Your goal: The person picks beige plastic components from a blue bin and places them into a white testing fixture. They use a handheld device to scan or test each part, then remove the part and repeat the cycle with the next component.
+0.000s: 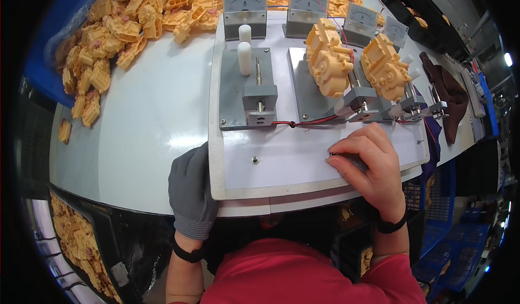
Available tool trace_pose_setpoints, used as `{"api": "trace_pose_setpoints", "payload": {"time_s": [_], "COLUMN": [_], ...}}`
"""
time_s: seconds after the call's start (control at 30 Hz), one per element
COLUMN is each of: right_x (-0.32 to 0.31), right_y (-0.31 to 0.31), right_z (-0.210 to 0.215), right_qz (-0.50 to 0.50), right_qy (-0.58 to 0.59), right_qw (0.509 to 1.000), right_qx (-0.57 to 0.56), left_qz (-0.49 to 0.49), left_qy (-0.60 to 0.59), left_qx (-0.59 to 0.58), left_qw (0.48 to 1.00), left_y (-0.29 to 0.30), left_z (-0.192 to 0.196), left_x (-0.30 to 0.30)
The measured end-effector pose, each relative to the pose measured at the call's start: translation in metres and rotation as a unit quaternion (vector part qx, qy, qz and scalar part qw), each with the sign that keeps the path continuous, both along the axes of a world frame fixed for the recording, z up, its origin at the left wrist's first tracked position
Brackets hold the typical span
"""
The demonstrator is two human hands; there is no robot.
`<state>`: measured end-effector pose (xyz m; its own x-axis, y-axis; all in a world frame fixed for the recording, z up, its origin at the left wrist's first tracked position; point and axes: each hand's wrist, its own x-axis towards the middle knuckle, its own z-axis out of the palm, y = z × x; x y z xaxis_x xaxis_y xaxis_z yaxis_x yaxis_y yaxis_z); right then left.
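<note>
Head view: my gloved left hand (190,193) rests flat on the desk (146,125) edge, holding nothing. Right hand (367,160) curls over a small dark part (346,159) on the near-right board (287,163); red wire (306,122) could snag.

Landmark: white test board (281,168).
Meter one (245,3): far left edge of the board, rectangular, white dial face, grey base.
Meter two (307,4): just right of meter one, same look.
Meters three (362,17) and four (396,30): far right edge, tilted, smaller.
</note>
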<state>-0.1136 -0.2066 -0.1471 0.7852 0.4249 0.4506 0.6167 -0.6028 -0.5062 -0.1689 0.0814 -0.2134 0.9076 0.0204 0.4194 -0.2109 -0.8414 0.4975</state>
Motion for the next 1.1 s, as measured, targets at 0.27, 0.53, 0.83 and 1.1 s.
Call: {"api": "trace_pose_setpoints", "payload": {"time_s": [0.27,0.53,0.83,1.1], "right_x": [0.0004,0.0001,-0.0001,0.0019], "right_y": [0.0003,0.0006,0.0009,0.0013], "right_z": [-0.0001,-0.0006,-0.0011,-0.0023], "right_qz": [0.0,-0.002,-0.003,0.013], "right_qy": [-0.008,-0.013,-0.016,-0.061], "right_qw": [1.0,1.0,1.0,0.998], "right_qx": [-0.002,-0.002,0.0,-0.011], "left_qz": [-0.004,0.003,0.006,0.004], "left_qy": [0.0,0.008,0.009,0.013], "left_qx": [-0.009,0.004,0.006,0.0], "left_qw": [1.0,1.0,1.0,1.0], "left_y": [-0.0002,-0.0003,-0.0001,0.0002], "left_z": [-0.0006,0.0006,0.0002,-0.0001], "left_x": [-0.0006,-0.0007,-0.0013,-0.0019]}}
